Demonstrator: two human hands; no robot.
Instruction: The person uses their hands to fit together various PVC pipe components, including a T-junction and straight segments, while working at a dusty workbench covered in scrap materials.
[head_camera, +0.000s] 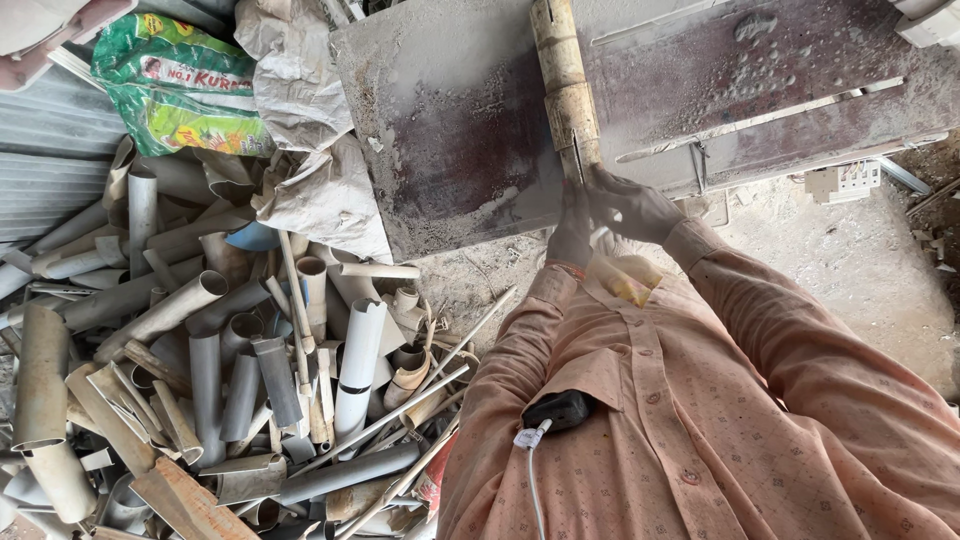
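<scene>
At the near edge of the desk (450, 150), both hands meet at the lower end of a yellowish pipe (562, 75). The pipe lies across the dusty, reddish-brown desk surface and runs out of view at the top edge, so its full length cannot be seen.

The right hand (632, 208) is closed around the pipe's lower end, fingers wrapped toward the desk edge. The left hand (572, 232) is closed just beside and below it, touching the right hand; what it grips is hidden behind the fingers, and a small pale object between the two hands is too small to identify. Both forearms are covered by the sleeves of a pale orange patterned shirt (700, 400), which fills the lower right of the view.

A black device (562, 408) sits in the shirt pocket, with a white cable (533, 480) running down and out of the picture at the bottom.

To the left of the person, a heap of grey cut pipe pieces (200, 380) covers the floor, cut off at the left and bottom edges. Above the heap lie a green printed bag (180, 85) and crumpled grey sacking (300, 100). A white electrical part (845, 182) lies on the sandy ground at right, its details hard to make out.
</scene>
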